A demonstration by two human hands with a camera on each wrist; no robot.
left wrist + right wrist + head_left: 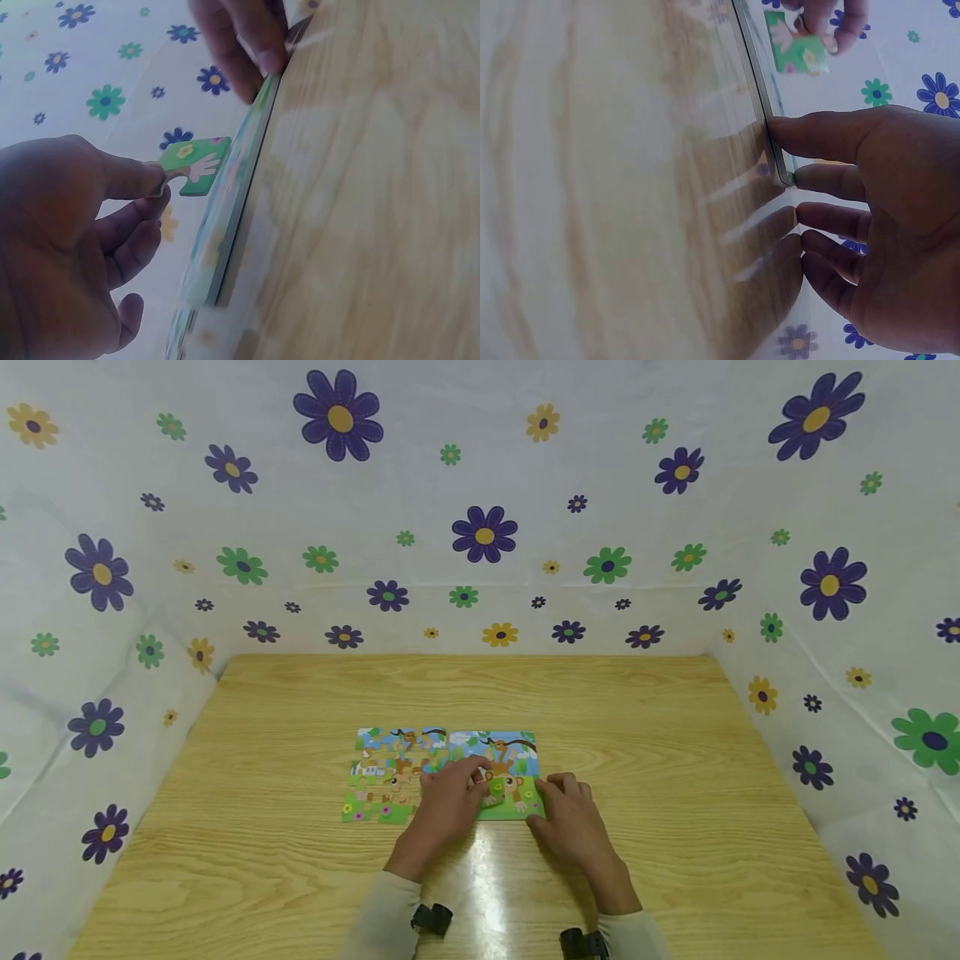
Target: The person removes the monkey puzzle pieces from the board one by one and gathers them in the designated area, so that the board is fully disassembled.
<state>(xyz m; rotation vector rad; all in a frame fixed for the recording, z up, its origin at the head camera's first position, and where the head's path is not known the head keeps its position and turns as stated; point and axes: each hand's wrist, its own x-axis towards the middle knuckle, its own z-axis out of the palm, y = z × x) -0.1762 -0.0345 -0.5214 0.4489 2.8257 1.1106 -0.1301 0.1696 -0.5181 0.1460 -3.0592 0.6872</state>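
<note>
My left hand (452, 797) pinches a green jigsaw piece (199, 165) between thumb and forefinger, its other fingers loosely bent. A yellow flower and a pale monkey's paw are printed on the piece, which is tilted over the picture board (517, 802). That board shows a monkey hanging from a branch. At its near right corner my right hand (576, 818) holds the board, thumb (810, 133) on the near edge and forefinger on the right side. Left of the board lie loosely joined jigsaw pieces (397, 789) of the same monkey scene, partly hidden behind the left hand.
The pieces and board lie on a light wooden table (285, 860). A white cloth (420, 477) printed with flowers rises at the table's back and both sides. Each wrist wears a small black camera (432, 919).
</note>
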